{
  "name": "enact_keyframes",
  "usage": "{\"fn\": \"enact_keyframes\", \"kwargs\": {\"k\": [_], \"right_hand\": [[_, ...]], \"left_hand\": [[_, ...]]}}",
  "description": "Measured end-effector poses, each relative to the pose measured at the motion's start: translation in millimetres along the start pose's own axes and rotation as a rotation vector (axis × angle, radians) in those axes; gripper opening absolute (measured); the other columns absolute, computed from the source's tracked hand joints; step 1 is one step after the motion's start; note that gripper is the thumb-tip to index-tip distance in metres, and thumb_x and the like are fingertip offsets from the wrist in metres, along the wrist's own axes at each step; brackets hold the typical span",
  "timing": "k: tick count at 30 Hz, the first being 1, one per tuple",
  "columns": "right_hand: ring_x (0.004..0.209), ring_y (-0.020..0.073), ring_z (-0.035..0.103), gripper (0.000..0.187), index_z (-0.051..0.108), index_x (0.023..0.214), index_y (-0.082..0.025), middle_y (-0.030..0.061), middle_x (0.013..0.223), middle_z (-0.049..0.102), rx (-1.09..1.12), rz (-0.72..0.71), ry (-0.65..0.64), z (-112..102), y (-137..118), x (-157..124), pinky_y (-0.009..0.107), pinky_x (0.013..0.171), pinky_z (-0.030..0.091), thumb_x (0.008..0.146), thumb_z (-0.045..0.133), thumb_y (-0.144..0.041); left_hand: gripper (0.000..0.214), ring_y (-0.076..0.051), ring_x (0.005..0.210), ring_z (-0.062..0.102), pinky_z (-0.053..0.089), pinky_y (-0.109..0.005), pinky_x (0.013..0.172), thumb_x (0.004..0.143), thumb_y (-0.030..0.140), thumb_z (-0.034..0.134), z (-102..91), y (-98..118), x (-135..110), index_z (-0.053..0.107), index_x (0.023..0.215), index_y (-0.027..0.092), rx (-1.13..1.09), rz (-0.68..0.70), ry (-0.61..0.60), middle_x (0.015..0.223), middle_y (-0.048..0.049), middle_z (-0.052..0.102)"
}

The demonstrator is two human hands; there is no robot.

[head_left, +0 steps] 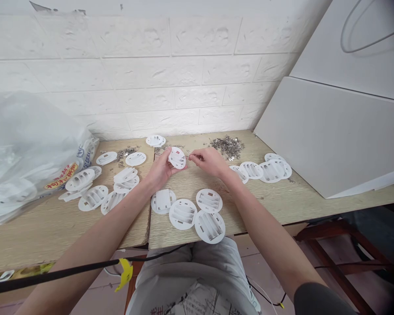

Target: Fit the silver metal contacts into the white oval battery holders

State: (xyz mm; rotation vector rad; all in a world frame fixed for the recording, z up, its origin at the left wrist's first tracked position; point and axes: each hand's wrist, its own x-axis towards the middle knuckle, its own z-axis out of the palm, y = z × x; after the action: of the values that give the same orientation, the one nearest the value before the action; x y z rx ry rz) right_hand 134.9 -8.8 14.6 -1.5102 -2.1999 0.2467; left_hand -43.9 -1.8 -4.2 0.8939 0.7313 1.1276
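Note:
My left hand (pixel 160 171) holds a round white plastic battery holder (pixel 177 158) tilted up above the wooden table (pixel 269 201). My right hand (pixel 210 161) is just to its right, fingers pinched on a small metal piece (pixel 192 156) close to the disc's edge. Several more white battery holders (pixel 197 212) lie in front of my hands near the table's front edge. A pile of small metal contacts (pixel 228 145) sits behind my right hand.
More white discs lie at the left (pixel 95 186) and right (pixel 269 169). A large clear plastic bag (pixel 22 153) fills the left end. A grey board (pixel 331 131) leans at the right. A white brick wall stands behind. A black cable (pixel 52 275) crosses below the table.

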Motion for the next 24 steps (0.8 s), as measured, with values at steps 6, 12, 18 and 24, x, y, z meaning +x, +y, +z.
{"fn": "enact_keyframes", "kwargs": {"k": [6,12,18,24], "right_hand": [[0.056,0.0120,0.042,0.033,0.068,0.078,-0.016,0.0016,0.063,0.060,-0.008,-0.007,-0.013,-0.9,-1.4,-0.9,0.025,0.056,0.023,0.090,0.041,-0.031],[0.055,0.0123,0.042,0.033,0.067,0.075,-0.017,0.0015,0.061,0.059,-0.026,-0.009,-0.006,-0.6,-1.6,-0.6,0.026,0.055,0.022,0.090,0.042,-0.031],[0.061,0.0148,0.050,0.032,0.069,0.078,-0.017,0.0050,0.070,0.066,-0.112,-0.029,0.001,1.1,-3.0,-0.9,0.027,0.056,0.023,0.091,0.042,-0.029],[0.077,0.0184,0.058,0.029,0.070,0.086,-0.019,0.0064,0.088,0.071,-0.219,-0.070,0.038,8.0,-2.6,-1.6,0.028,0.058,0.023,0.092,0.042,-0.025]], "left_hand": [[0.027,-0.019,0.094,0.065,0.055,-0.038,0.087,0.087,0.040,0.055,-1.6,-0.3,1.4,0.064,0.092,0.015,-0.007,0.008,0.005,0.098,-0.0086,0.068],[0.028,-0.021,0.096,0.064,0.056,-0.038,0.086,0.087,0.040,0.055,-1.7,-0.3,1.6,0.064,0.093,0.014,0.007,0.013,0.001,0.099,-0.0097,0.068],[0.031,-0.023,0.099,0.063,0.054,-0.040,0.088,0.082,0.044,0.061,2.1,1.8,-3.7,0.065,0.085,0.013,0.088,0.047,-0.027,0.097,-0.0114,0.068],[0.037,-0.023,0.096,0.063,0.054,-0.039,0.087,0.076,0.050,0.065,0.6,-0.4,-6.2,0.068,0.081,0.013,0.213,0.107,-0.070,0.088,-0.0098,0.068]]}}
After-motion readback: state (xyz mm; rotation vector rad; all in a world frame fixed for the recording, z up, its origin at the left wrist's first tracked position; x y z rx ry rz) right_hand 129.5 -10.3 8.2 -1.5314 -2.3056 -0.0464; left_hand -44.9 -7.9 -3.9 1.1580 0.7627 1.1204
